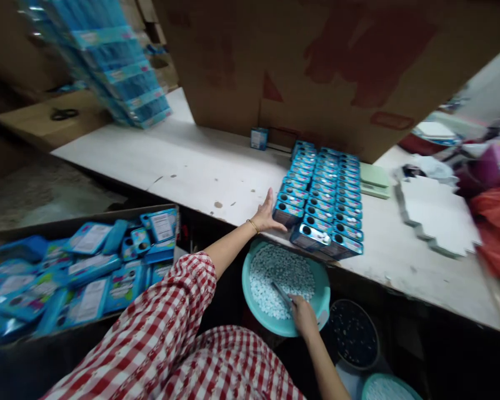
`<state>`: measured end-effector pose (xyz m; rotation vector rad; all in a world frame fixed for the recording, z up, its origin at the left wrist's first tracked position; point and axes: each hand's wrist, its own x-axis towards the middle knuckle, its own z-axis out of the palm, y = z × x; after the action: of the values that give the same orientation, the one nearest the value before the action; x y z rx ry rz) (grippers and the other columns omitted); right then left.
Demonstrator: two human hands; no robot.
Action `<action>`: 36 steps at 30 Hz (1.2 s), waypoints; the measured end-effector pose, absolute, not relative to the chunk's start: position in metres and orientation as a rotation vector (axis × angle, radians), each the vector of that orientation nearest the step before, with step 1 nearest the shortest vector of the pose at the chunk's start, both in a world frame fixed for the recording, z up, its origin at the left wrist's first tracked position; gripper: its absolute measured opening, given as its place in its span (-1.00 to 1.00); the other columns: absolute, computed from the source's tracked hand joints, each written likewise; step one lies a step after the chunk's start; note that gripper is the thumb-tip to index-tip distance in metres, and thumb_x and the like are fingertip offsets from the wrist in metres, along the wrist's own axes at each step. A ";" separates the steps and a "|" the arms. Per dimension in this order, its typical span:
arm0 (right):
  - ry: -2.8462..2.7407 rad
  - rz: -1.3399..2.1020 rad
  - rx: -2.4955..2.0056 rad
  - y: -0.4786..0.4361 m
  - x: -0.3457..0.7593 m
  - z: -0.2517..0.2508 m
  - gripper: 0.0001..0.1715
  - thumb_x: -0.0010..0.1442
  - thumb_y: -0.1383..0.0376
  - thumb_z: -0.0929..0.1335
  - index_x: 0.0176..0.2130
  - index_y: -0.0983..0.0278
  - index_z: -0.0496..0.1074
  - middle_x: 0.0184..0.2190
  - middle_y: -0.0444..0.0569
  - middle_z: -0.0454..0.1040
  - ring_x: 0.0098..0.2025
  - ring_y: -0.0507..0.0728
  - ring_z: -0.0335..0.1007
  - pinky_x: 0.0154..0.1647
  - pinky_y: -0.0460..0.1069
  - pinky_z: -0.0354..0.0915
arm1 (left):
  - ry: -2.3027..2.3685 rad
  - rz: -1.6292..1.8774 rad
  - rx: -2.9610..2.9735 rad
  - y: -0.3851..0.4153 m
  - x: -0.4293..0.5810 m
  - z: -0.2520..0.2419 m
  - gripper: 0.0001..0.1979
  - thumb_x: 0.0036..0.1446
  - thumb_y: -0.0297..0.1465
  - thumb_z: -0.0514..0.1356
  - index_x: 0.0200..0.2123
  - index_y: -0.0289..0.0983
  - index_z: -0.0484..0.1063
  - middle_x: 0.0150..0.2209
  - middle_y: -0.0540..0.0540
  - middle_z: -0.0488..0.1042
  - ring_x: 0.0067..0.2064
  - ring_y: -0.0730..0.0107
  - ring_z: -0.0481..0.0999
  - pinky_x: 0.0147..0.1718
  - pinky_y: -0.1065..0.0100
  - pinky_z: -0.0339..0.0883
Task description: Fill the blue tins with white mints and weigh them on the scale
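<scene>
My left hand [267, 215] rests flat on the white table [183, 161], fingers spread, touching the near left corner of a block of several small blue boxes [321, 194] set in rows. My right hand [303, 314] is down in a teal basin [320, 303] full of small white pieces, closed on a thin grey tool [281, 293] that lies in the pile. Both sleeves are red and white check.
A cardboard box [120, 210] of blue packets sits at the left. A large carton [316, 61] stands behind the rows, one lone blue box [259, 138] by it. Green scales [374, 180], white trays [437, 214], a dark bowl [353, 333].
</scene>
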<state>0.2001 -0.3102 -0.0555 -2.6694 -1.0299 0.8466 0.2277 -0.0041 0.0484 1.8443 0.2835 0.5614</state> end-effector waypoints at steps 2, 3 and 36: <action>-1.066 0.766 -2.721 -0.306 0.204 -0.062 -0.49 0.17 0.44 0.11 0.05 0.39 0.37 -0.02 0.11 0.43 0.02 0.12 0.34 0.00 -0.08 0.21 | 0.336 0.752 1.888 0.007 0.192 0.049 0.23 -0.37 -0.16 0.42 0.27 -0.27 -0.25 0.29 -0.41 -0.13 0.30 -0.01 -0.08 0.21 0.01 -0.10; -1.082 0.729 -2.762 -0.303 0.206 -0.066 -0.48 0.17 0.44 0.10 0.07 0.41 0.34 -0.02 0.15 0.42 0.02 0.14 0.35 -0.01 -0.07 0.22 | 0.391 0.863 1.922 0.017 0.169 0.049 0.05 -0.21 -0.17 0.36 0.25 -0.27 -0.16 0.25 -0.37 -0.01 0.28 0.06 0.02 0.20 0.07 -0.04; -0.822 0.636 -3.059 -0.282 0.223 -0.054 -0.52 0.21 0.48 0.05 0.02 0.43 0.33 -0.08 0.28 0.40 -0.09 0.22 0.40 -0.17 0.02 0.27 | 0.479 -0.308 2.138 -0.097 -0.022 0.061 -0.69 -0.11 -0.37 0.21 -0.23 -0.20 0.26 -0.40 0.03 0.38 -0.36 0.33 0.41 -0.31 0.35 0.23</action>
<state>0.2228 -0.2821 -0.0544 -3.0585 -0.8224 0.6364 -0.0220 -0.0969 0.0607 2.1377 0.4787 -0.3078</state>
